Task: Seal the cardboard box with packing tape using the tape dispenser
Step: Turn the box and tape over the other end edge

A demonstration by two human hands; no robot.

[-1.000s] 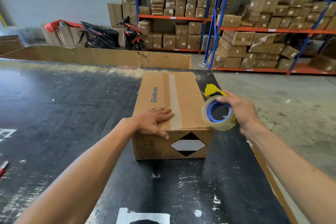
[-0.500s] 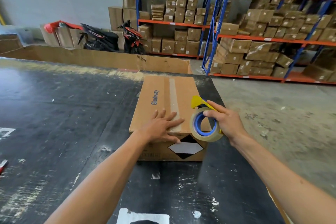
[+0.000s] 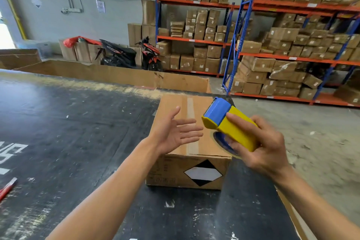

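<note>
A closed brown cardboard box [image 3: 206, 144] stands near the right edge of the black table [image 3: 78, 132], with a strip of clear tape [image 3: 191, 111] running along its top seam and a black-and-white diamond label on its near side. My right hand [image 3: 266, 150] grips a yellow and blue tape dispenser [image 3: 228, 122] above the box's right side, with the tape roll underneath mostly hidden. My left hand [image 3: 175, 132] hovers above the box top, palm turned up and fingers spread, holding nothing.
A red tool [image 3: 7, 188] lies at the table's left edge. A long cardboard sheet [image 3: 116, 74] stands along the far edge. Beyond are shelving racks [image 3: 292, 58] full of boxes, two parked motorbikes [image 3: 132, 56], and concrete floor [image 3: 311, 132] to the right.
My left hand has lifted off the box top and turned palm up. My right hand has rotated the dispenser so its yellow and blue body faces up, held higher over the box.
</note>
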